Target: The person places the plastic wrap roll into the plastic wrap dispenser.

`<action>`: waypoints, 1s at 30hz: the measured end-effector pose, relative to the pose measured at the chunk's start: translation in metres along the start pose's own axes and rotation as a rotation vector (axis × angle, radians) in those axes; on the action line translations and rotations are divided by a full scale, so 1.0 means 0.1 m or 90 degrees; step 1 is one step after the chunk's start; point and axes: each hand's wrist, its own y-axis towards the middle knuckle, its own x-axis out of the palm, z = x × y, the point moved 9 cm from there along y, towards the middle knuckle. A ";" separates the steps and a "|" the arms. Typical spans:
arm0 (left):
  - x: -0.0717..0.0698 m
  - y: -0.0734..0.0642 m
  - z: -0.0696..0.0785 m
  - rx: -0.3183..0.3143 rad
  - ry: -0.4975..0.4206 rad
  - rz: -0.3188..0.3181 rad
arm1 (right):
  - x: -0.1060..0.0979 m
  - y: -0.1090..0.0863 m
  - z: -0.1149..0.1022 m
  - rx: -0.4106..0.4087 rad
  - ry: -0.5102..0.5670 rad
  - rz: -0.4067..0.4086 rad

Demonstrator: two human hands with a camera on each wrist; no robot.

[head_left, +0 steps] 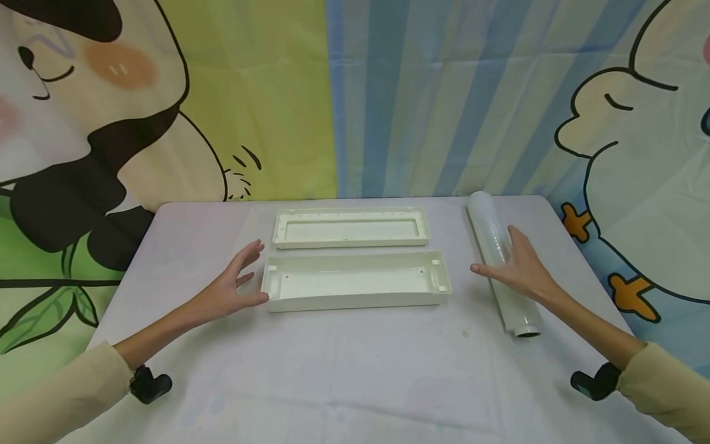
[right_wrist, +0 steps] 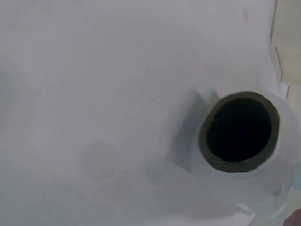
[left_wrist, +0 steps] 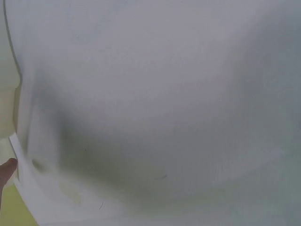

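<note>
A long white open box (head_left: 355, 301) sits in the middle of the table, its inside facing up. Behind it lies a shallow white lid (head_left: 351, 243) with a raised rim. My left hand (head_left: 235, 287) is at the box's left end, fingers spread, the thumb tip right at the box's corner. On the right a roll of clear plastic wrap (head_left: 513, 302) lies lengthwise toward the back. My right hand (head_left: 521, 268) hovers over the roll with thumb and fingers apart. The dark hollow core of the wrap roll (right_wrist: 240, 169) shows in the right wrist view.
A white cloth (head_left: 333, 370) covers the table. Behind the table's back edge hangs a printed curtain (head_left: 266, 92) with cartoon animals and stripes. A dark wrist camera (head_left: 150, 385) is strapped to the left wrist, another (head_left: 596, 382) to the right.
</note>
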 end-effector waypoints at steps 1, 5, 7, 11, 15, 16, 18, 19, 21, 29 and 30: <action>0.02 -0.01 -0.01 0.004 -0.009 -0.003 | 0.01 -0.03 0.01 -0.002 -0.001 0.002; 0.11 -0.02 -0.04 0.014 -0.041 -0.016 | 0.06 -0.14 0.09 0.006 -0.006 -0.003; 0.14 -0.02 -0.06 0.012 -0.054 -0.023 | 0.08 -0.19 0.12 0.009 -0.004 -0.007; 0.21 0.00 -0.13 0.001 -0.065 -0.043 | 0.10 -0.32 0.18 0.003 -0.007 0.004; 0.26 0.02 -0.17 -0.012 -0.056 -0.063 | 0.08 -0.47 0.25 -0.004 -0.013 0.024; 0.27 0.02 -0.18 -0.014 -0.052 -0.064 | 0.08 -0.50 0.27 -0.005 -0.011 0.027; 0.27 0.04 -0.20 -0.019 -0.047 -0.062 | 0.09 -0.57 0.31 -0.004 -0.011 0.032; 0.27 0.06 -0.21 -0.022 -0.047 -0.060 | 0.09 -0.59 0.32 -0.003 -0.010 0.033; 0.26 0.08 -0.22 -0.026 -0.043 -0.057 | 0.11 -0.64 0.35 -0.001 -0.007 0.033; 0.27 0.14 -0.26 -0.029 -0.018 -0.046 | 0.20 -0.74 0.45 0.000 -0.014 0.047; 0.27 0.15 -0.26 -0.028 -0.017 -0.046 | 0.21 -0.75 0.47 0.001 -0.015 0.050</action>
